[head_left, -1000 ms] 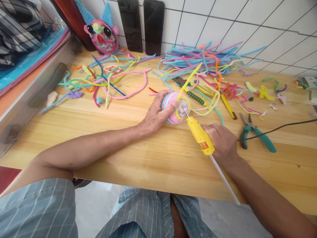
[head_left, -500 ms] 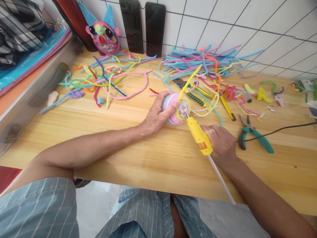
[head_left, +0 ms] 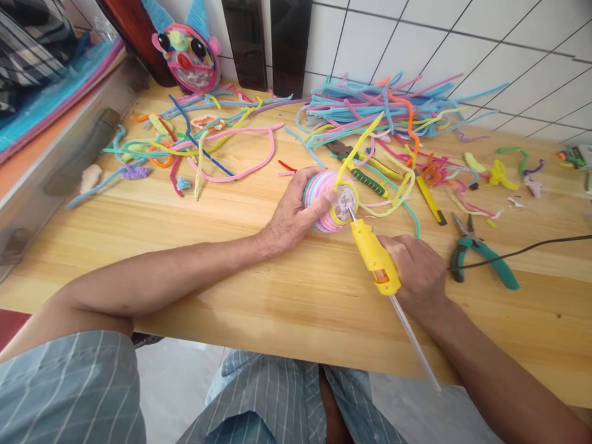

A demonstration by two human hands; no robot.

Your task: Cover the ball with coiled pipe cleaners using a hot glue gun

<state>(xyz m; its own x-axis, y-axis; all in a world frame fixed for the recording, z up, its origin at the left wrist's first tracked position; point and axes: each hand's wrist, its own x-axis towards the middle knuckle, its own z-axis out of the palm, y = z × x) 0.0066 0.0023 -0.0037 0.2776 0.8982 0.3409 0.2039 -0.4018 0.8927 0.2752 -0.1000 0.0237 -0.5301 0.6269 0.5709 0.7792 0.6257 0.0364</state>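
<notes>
My left hand [head_left: 294, 213] is wrapped round a small round object wound with pastel pipe cleaners [head_left: 329, 200], tilted on the wooden table [head_left: 231, 246]. A yellow pipe cleaner [head_left: 356, 151] rises from its clear top. My right hand [head_left: 419, 271] grips a yellow hot glue gun [head_left: 372, 256], and the gun's metal nozzle touches the clear top of the wound object. A clear glue stick [head_left: 414, 345] sticks out of the gun's back toward me.
Loose pipe cleaners [head_left: 370, 111] lie heaped at the back and to the left [head_left: 194, 148]. Green-handled pliers [head_left: 481, 253] and a black cord [head_left: 531, 246] lie at the right. A pipe-cleaner face [head_left: 187, 55] and two dark phones [head_left: 263, 43] lean on the tiled wall.
Both hands stay put on the wound object and glue gun. Only the view has shifted slightly.
</notes>
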